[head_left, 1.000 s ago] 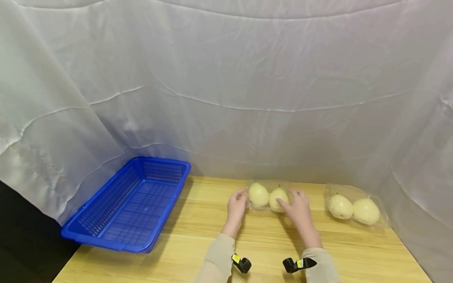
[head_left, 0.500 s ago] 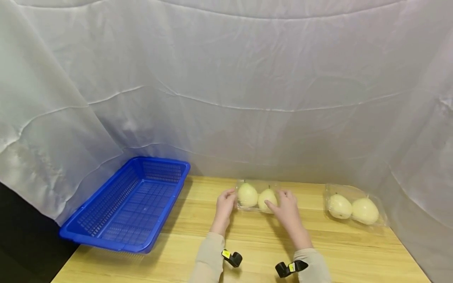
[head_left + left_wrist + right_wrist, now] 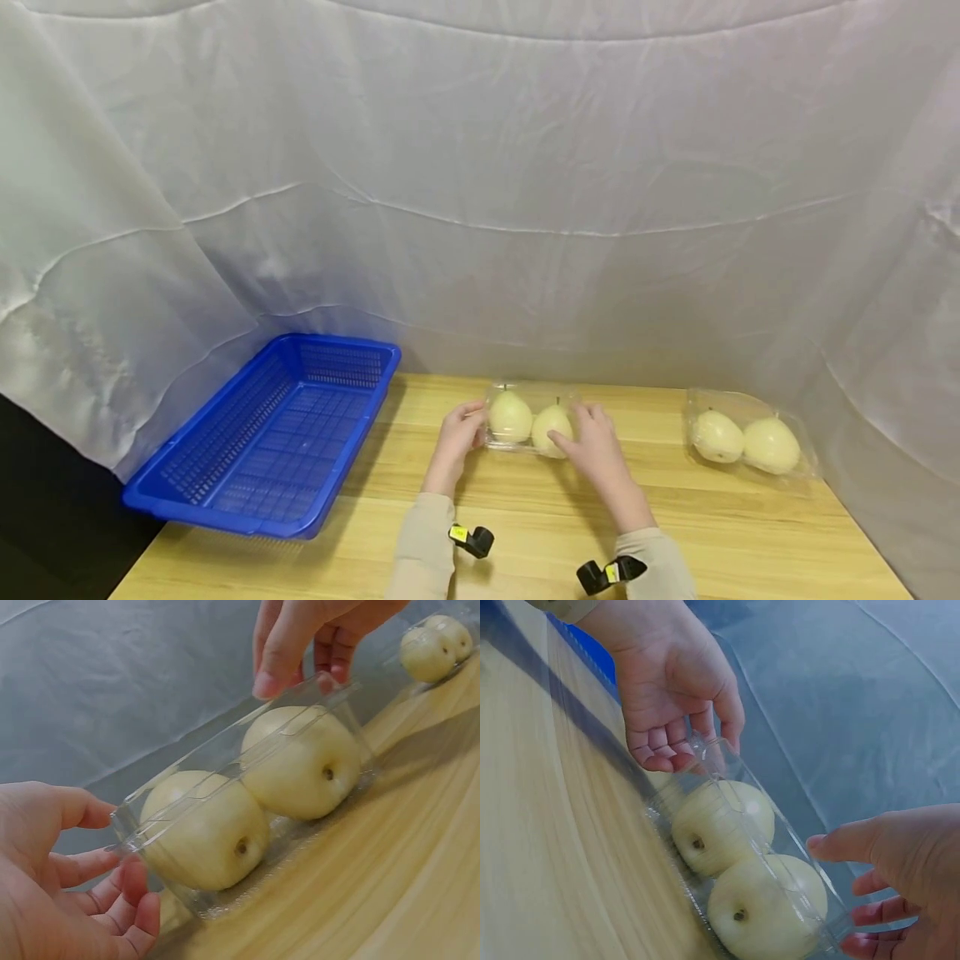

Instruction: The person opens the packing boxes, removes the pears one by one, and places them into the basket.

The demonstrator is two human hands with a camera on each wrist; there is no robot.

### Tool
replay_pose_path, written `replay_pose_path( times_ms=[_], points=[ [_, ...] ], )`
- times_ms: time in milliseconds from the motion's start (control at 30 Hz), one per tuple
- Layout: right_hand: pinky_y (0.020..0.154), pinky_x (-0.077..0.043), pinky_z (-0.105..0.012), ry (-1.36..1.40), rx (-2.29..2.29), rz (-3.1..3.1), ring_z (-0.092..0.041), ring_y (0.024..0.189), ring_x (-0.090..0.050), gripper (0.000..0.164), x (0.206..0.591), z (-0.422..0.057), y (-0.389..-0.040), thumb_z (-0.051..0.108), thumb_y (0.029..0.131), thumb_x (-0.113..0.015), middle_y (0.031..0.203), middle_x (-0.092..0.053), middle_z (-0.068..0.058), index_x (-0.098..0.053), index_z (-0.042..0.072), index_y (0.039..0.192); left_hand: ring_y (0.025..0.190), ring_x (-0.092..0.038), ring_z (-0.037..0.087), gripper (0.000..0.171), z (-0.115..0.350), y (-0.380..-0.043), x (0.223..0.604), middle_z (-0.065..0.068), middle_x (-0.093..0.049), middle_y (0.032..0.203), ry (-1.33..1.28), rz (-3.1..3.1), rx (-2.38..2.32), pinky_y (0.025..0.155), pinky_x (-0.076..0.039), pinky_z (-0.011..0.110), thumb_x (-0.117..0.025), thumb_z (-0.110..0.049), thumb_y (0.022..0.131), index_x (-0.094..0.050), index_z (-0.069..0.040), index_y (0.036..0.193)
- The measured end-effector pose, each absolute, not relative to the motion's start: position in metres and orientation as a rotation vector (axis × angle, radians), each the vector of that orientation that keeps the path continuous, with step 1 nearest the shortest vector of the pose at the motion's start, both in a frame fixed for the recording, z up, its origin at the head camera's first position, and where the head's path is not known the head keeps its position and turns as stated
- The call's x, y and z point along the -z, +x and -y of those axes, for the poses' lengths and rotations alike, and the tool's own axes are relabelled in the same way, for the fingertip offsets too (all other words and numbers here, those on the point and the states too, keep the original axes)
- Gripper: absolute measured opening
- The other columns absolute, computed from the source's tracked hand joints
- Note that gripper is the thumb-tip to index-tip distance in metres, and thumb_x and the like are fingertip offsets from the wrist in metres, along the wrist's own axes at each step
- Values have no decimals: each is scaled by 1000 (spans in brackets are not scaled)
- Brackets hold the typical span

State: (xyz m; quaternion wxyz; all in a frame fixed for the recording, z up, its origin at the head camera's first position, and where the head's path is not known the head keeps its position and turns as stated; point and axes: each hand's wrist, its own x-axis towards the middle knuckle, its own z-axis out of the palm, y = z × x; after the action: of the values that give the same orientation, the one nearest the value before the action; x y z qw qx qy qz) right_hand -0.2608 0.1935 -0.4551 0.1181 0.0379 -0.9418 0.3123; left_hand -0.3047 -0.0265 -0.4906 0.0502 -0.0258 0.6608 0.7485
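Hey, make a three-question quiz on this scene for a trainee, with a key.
1. How many pale yellow pears sit in the clear plastic box between the left hand and right hand?
2. True or false: the blue rectangular plastic basket stands left of that box in the head view.
3. Nearest the other clear plastic pear box is: A, the left hand; B, the right hand; C, the basket.
Key: 1, two; 2, true; 3, B.

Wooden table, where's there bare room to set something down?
Free: the strip between the blue basket and the left hand; the gap between the right hand and the far-right pear pack; and the table's near right part, in front of that pack. Crowded: around the held pear pack, with hands at both ends.
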Motion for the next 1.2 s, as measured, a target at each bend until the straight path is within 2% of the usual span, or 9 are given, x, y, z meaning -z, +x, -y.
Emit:
replay_pose_path(
  times_ms=[133, 267, 400, 767, 1067, 1200],
  points=[
    [96, -47, -60, 124, -930, 2750, -45, 113, -53, 67, 455, -194, -261, 28, 85, -73, 126, -53, -29, -47, -2, 139, 63, -45, 10, 48, 34, -305, 489, -3, -52, 73, -44, -1992, -2237, 64, -42, 24, -58, -12, 92, -48, 5, 136],
    [82, -54, -48, 114, -986, 2724, -36, 100, -59, 63, 458, -198, -265, 26, 86, -72, 119, -57, -26, -49, -2, 137, 66, -47, 12, 50, 40, -305, 488, -2, -53, 75, -24, -1983, -2201, 66, -43, 26, -57, -11, 92, -46, 7, 137],
    [73, -54, -38, 108, -1047, 2697, -29, 93, -59, 58, 460, -202, -268, 24, 87, -72, 115, -58, -23, -52, -1, 135, 66, -47, 11, 50, 41, -304, 487, -2, -54, 78, -33, -1992, -2184, 66, -43, 25, -59, -13, 92, -46, 4, 137],
    [90, -53, -50, 83, -1122, 2647, -38, 106, -57, 55, 470, -205, -272, 25, 89, -69, 122, -55, -24, -53, -1, 135, 66, -48, 10, 48, 41, -303, 487, -2, -55, 77, -41, -2018, -2198, 64, -44, 23, -60, -15, 91, -49, 2, 135],
    [87, -52, -47, 53, -1174, 2639, -34, 105, -56, 56, 476, -205, -274, 27, 90, -69, 124, -53, -23, -53, -1, 135, 64, -49, 9, 48, 40, -304, 489, -2, -56, 78, -47, -2039, -2188, 61, -45, 21, -59, -14, 90, -49, 2, 134],
    [90, -51, -48, 41, -1179, 2651, -35, 108, -54, 57, 476, -204, -274, 29, 90, -68, 128, -51, -23, -51, -1, 136, 63, -47, 9, 47, 41, -304, 488, -3, -55, 76, -48, -2039, -2186, 61, -43, 21, -60, -17, 91, -51, 2, 134]
  ],
)
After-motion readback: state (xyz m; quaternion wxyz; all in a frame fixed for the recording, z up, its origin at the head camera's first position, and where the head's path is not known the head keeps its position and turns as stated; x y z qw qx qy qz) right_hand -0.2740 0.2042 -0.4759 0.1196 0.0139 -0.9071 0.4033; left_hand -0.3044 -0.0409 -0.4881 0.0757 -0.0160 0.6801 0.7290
